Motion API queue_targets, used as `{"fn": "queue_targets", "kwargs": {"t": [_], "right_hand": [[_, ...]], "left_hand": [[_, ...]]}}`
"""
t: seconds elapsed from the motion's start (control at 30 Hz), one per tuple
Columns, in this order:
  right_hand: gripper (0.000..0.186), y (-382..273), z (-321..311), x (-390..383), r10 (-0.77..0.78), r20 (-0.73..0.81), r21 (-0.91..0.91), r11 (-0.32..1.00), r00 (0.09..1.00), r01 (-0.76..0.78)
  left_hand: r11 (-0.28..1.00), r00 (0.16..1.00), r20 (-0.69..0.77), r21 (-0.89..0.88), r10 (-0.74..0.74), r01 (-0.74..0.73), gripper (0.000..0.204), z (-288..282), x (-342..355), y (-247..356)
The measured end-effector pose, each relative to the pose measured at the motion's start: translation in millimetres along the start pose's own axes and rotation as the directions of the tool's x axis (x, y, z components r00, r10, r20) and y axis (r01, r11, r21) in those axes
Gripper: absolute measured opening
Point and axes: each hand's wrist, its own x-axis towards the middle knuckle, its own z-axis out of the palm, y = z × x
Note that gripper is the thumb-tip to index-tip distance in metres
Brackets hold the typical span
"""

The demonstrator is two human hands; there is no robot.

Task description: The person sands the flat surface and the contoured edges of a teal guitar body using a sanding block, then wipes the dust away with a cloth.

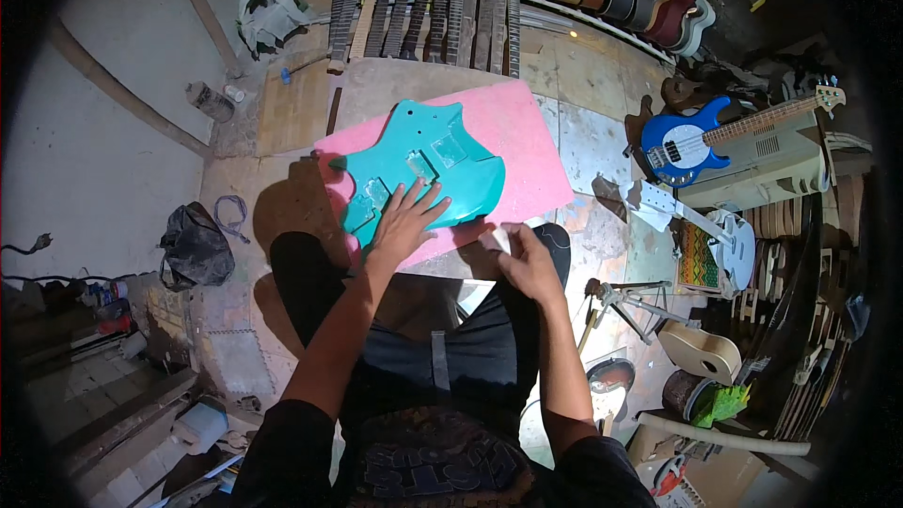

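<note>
Body (pixel 475 179), centre: smooth teal finish, soft sheen. Sheet (pixel 531 146), beneath: matt pink. Block (pixel 499 241), between 4 and 5 o'clock of body: pale, matt; material unclear. Necks (pixel 438 19), 12 o'clock: wood, dull. White bag (pixel 270 11), 11 o'clock: thin crumpled plastic. Bass (pixel 663 132), between 2 and 3: glossy blue. Acoustic (pixel 698 350), 4 o'clock: pale wood, matt. Trousers (pixel 480 362), 6 o'clock: dark cloth.

Black shirt (pixel 414 433) bears upside-down lettering (pixel 447 472); partly legible.
</note>
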Motion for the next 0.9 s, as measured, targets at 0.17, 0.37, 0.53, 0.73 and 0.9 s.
{"fn": "queue_targets", "kwargs": {"t": [0.17,0.37,0.53,0.73,0.9], "right_hand": [[0.049,22.4,2.5,55.7,-0.514,-0.236,-0.499,0.792,0.825,0.351],[0.047,20.7,11.1,129.2,-0.264,-0.293,-0.203,0.956,0.919,0.209],[0.044,13.6,54.2,87.5,-0.630,-0.203,-0.630,0.670,0.749,0.393],[0.046,-1.0,40.0,96.8,-0.515,-0.222,-0.494,0.791,0.828,0.360],[0.050,17.0,63.1,86.1,-0.464,-0.286,-0.495,0.820,0.838,0.285]], "left_hand": [[0.982,0.983,-0.008,-0.054,-0.183,0.182,0.106,-7.9,9.1,-12.3],[0.972,0.970,0.094,-0.046,-0.224,0.229,0.121,-17.8,25.3,-21.0],[0.969,0.964,0.120,-0.044,-0.237,0.243,0.123,-13.1,20.3,-29.7],[0.972,0.979,0.083,-0.128,-0.188,0.197,0.130,-3.2,10.8,-40.0],[0.937,0.941,0.108,-0.108,-0.321,0.332,0.140,-12.2,-11.1,-46.6]]}}
